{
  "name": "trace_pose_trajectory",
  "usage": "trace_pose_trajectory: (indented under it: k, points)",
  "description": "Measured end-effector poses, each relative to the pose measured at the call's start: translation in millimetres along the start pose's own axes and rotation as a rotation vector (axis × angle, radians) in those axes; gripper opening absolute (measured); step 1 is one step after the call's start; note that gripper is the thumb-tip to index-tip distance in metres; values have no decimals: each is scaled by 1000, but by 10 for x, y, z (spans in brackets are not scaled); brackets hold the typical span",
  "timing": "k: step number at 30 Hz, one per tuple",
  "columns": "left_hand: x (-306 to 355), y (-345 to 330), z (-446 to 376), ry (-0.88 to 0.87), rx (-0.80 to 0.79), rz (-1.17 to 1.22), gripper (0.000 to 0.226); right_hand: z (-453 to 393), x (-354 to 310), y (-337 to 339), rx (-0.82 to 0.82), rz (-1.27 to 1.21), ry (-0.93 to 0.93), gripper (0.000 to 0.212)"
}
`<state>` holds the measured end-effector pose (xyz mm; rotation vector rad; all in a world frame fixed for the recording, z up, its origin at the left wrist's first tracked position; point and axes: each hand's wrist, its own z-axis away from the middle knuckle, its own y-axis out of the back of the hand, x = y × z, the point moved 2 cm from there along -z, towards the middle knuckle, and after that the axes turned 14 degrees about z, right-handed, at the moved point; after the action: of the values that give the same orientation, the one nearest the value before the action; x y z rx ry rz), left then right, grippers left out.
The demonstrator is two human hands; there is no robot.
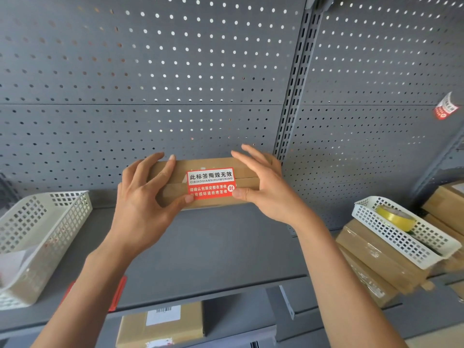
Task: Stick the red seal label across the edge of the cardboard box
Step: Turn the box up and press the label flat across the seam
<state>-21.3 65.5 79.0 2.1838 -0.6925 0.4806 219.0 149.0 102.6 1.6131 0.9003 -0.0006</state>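
Note:
A flat brown cardboard box (pixel 208 163) stands on its edge on the grey shelf (pixel 213 247), against the pegboard. A red and white seal label (pixel 210 183) lies across the seam on the box's front face. My left hand (pixel 143 197) grips the box's left end, its thumb pressing the label's lower left corner. My right hand (pixel 266 187) holds the right end, with its thumb on the label's lower right corner and its fingers spread over the top edge.
A white mesh basket (pixel 42 234) sits at the left of the shelf. At the right, another basket (pixel 401 234) with a yellow tape roll (pixel 395 217) rests on stacked cardboard boxes (pixel 376 267). A second red label (pixel 445 108) hangs on the pegboard (pixel 175 71). More parcels lie below.

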Motion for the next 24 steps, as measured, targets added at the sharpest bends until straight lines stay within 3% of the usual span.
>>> trace_pose_trajectory:
  k: [10, 24]
  points:
    - [19, -98, 354, -16, 61, -12, 78, 280, 15, -193, -21, 68, 20, 75]
    - [29, -440, 1441, 179, 91, 192, 52, 1136, 355, -909, -108, -32, 28, 75]
